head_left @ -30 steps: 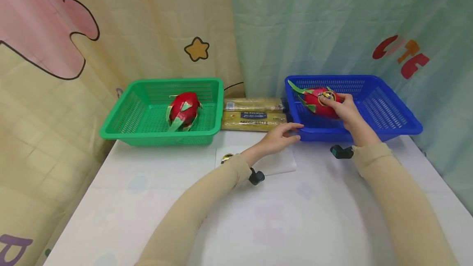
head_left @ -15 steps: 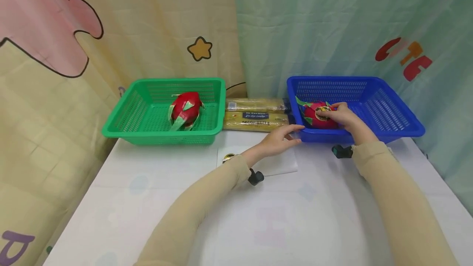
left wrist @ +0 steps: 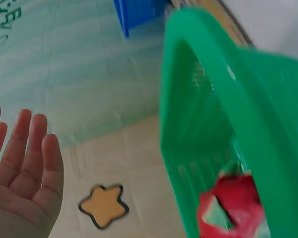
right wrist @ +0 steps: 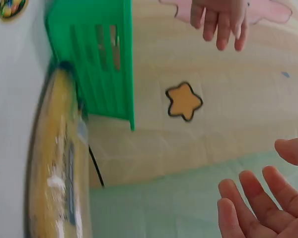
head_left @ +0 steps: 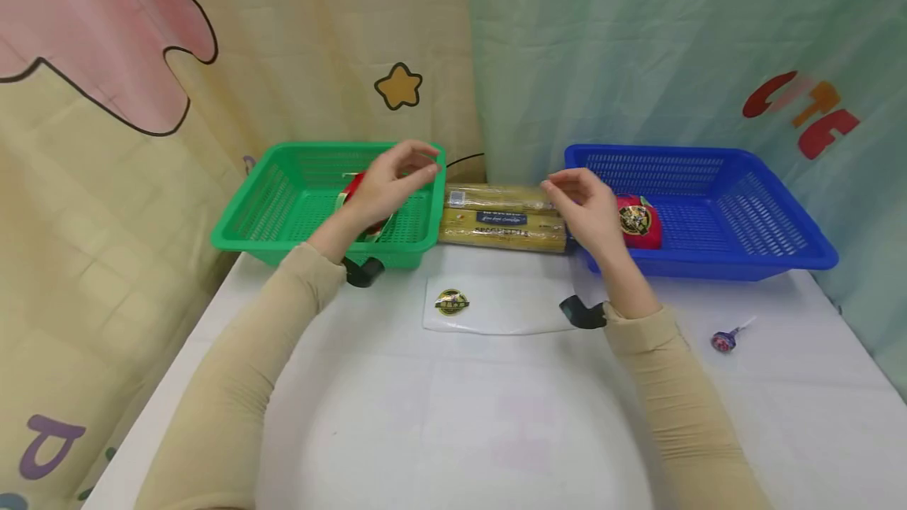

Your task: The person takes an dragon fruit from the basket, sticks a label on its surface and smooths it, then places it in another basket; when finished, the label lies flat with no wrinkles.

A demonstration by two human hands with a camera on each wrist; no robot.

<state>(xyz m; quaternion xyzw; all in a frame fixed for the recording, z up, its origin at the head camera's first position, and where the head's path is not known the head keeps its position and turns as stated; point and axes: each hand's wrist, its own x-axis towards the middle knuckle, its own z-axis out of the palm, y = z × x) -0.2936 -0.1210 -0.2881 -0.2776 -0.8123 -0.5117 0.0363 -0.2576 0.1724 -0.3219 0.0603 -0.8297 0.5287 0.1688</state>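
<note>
My left hand (head_left: 393, 183) hovers over the right part of the green basket (head_left: 326, 245), its fingers loosely bent and holding nothing. Below it a red dragon fruit (left wrist: 233, 206) lies in that basket, partly hidden by the hand in the head view. My right hand (head_left: 588, 207) is in the air at the left end of the blue basket (head_left: 737, 258), also with nothing in its relaxed fingers. Inside the blue basket, a second dragon fruit (head_left: 641, 223) with a round black-and-gold sticker shows partly behind my right hand.
Two spaghetti packs (head_left: 505, 231) lie between the baskets, nearest my right hand. In front of them is a flat white sheet or packet (head_left: 513, 309) with a round sticker (head_left: 451, 302). A lollipop (head_left: 724, 341) lies on the table at right. Curtains hang behind.
My right hand has let go of the dragon fruit, set down in the blue basket, and moved left out of it. My left hand has left that basket's rim and moved left above the green basket.
</note>
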